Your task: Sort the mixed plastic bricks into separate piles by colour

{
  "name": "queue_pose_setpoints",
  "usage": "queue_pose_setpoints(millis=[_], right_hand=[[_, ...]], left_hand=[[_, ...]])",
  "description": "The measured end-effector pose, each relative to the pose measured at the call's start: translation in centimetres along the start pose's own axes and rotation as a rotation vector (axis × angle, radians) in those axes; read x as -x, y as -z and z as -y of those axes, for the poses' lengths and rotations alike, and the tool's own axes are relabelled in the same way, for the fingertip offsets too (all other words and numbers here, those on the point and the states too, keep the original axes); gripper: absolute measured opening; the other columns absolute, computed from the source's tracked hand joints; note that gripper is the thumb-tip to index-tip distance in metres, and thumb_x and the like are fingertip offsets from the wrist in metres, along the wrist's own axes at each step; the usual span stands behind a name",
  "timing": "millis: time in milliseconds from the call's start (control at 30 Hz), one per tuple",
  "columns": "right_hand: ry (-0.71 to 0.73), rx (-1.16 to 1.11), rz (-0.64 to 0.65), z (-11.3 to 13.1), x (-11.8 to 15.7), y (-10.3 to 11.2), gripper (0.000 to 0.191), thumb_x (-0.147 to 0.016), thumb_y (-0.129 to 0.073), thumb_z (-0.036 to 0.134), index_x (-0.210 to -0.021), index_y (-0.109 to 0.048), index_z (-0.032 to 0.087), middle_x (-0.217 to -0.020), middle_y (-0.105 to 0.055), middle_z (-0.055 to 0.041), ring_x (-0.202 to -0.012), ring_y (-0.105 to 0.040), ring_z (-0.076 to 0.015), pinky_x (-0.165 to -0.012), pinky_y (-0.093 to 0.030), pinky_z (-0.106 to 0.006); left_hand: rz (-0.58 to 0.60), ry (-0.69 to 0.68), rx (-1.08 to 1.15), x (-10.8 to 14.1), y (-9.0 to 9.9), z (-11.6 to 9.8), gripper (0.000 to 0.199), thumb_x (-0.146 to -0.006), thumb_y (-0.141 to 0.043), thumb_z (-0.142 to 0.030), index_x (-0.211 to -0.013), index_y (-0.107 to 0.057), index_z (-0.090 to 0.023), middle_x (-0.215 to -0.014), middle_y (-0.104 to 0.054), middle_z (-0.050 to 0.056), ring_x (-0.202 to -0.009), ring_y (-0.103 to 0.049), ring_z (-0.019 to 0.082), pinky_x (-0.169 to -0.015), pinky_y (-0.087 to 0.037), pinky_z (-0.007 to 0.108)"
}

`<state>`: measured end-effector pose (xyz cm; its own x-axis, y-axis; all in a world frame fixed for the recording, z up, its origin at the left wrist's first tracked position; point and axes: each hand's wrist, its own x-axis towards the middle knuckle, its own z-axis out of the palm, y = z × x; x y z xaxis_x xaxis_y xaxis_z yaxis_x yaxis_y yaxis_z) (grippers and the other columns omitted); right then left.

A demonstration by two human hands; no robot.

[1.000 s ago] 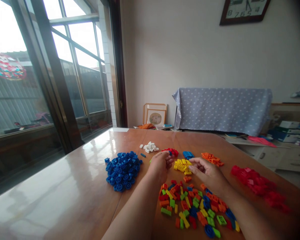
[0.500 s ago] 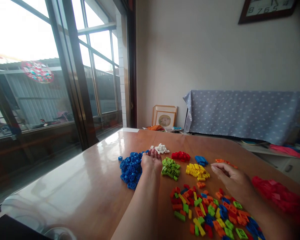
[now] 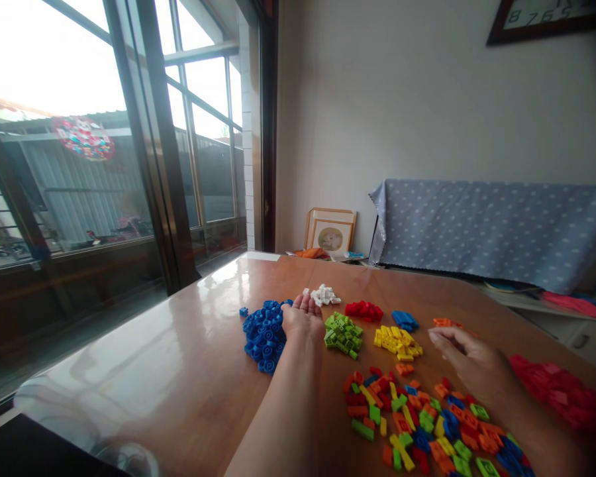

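Note:
My left hand (image 3: pixel 302 318) lies palm up over the table, fingers slightly curled and apart, with nothing visible in the palm. It sits between a heap of round blue bricks (image 3: pixel 264 336) and a pile of light green bricks (image 3: pixel 344 334). White bricks (image 3: pixel 324 295) lie just beyond its fingertips. My right hand (image 3: pixel 469 358) hovers at the right, its fingers bent in toward the thumb; anything between them is hidden. Just behind it are orange bricks (image 3: pixel 447 322). A pile of yellow bricks (image 3: pixel 398 342) lies to its left.
Mixed coloured bricks (image 3: pixel 407 417) spread over the near right of the wooden table (image 3: pixel 189 371). Red bricks (image 3: pixel 363 311) and flat blue bricks (image 3: pixel 404 320) form small piles farther back. A red plastic bag (image 3: pixel 559 391) lies at the right, and a black object (image 3: pixel 44 450) at the near left corner.
The whole view has shifted slightly, so things appear a little farther right. Both hands keep nearly the same pose and place over the table; no brick has visibly moved.

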<state>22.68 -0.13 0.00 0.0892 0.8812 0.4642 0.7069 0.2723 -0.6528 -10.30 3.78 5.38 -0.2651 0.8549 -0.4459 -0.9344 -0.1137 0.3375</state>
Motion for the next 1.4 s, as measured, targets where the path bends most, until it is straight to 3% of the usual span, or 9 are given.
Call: queue_pose_setpoints(millis=[267, 533, 733, 967, 1233, 1400], right_hand=[[-0.016, 0.024, 0.019, 0.4, 0.1, 0.4, 0.041, -0.088, -0.054, 0.056, -0.101, -0.072, 0.021, -0.09, -0.075, -0.0042, -0.084, -0.068, -0.0239, -0.077, -0.051, -0.033], [-0.057, -0.042, 0.044, 0.0, -0.3, 0.1, 0.033, -0.083, -0.056, 0.046, -0.098, -0.072, 0.021, -0.089, -0.075, -0.004, -0.083, -0.067, -0.0227, -0.073, -0.049, -0.03], [-0.036, -0.006, 0.199, 0.0, -0.2, -1.0, 0.025, -0.081, -0.055, 0.033, -0.094, -0.073, 0.02, -0.084, -0.072, -0.002, -0.075, -0.062, -0.0187, -0.068, -0.045, -0.027], [0.029, 0.156, 0.378, 1.8, 0.6, -1.1, 0.02, -0.078, -0.062, 0.027, -0.092, -0.077, 0.024, -0.085, -0.068, -0.0026, -0.074, -0.06, -0.0168, -0.063, -0.039, -0.024], [0.013, 0.247, 0.429, 3.0, 0.7, -1.1, 0.017, -0.077, -0.068, 0.029, -0.092, -0.076, 0.025, -0.089, -0.069, -0.0027, -0.077, -0.06, -0.0168, -0.064, -0.037, -0.024], [-0.025, 0.228, 0.38, 1.5, 0.4, -0.4, 0.01, -0.076, -0.068, 0.025, -0.084, -0.073, 0.022, -0.082, -0.068, -0.001, -0.073, -0.058, -0.0147, -0.062, -0.036, -0.023]], left_hand=[[0.072, 0.027, -0.178, 0.9, -0.3, 3.3, 0.046, -0.099, -0.032, -0.054, -0.097, -0.06, -0.016, -0.085, -0.065, 0.006, -0.059, -0.058, 0.012, -0.053, -0.042, 0.023], [0.262, 0.082, -0.487, 2.4, -0.2, 5.8, 0.028, -0.09, -0.053, -0.044, -0.088, -0.06, -0.016, -0.071, -0.064, 0.002, -0.052, -0.055, 0.009, -0.051, -0.036, 0.02], [0.496, -0.12, -0.917, 3.4, 0.1, 7.1, 0.033, -0.076, -0.068, -0.048, -0.084, -0.059, -0.016, -0.07, -0.066, 0.003, -0.056, -0.056, 0.01, -0.055, -0.036, 0.02], [0.63, -0.347, -1.244, 3.2, 0.7, 8.1, 0.034, -0.081, -0.059, -0.051, -0.079, -0.058, -0.017, -0.072, -0.066, 0.003, -0.06, -0.055, 0.012, -0.056, -0.038, 0.022], [0.806, -0.654, -1.705, 3.3, 1.4, 9.3, 0.025, -0.085, -0.055, -0.04, -0.073, -0.059, -0.019, -0.064, -0.056, -0.002, -0.06, -0.046, 0.011, -0.055, -0.026, 0.023], [0.916, -0.697, -1.81, 4.2, 1.2, 9.5, 0.026, -0.088, -0.052, -0.037, -0.069, -0.055, -0.019, -0.062, -0.051, -0.003, -0.06, -0.043, 0.011, -0.055, -0.024, 0.024]])
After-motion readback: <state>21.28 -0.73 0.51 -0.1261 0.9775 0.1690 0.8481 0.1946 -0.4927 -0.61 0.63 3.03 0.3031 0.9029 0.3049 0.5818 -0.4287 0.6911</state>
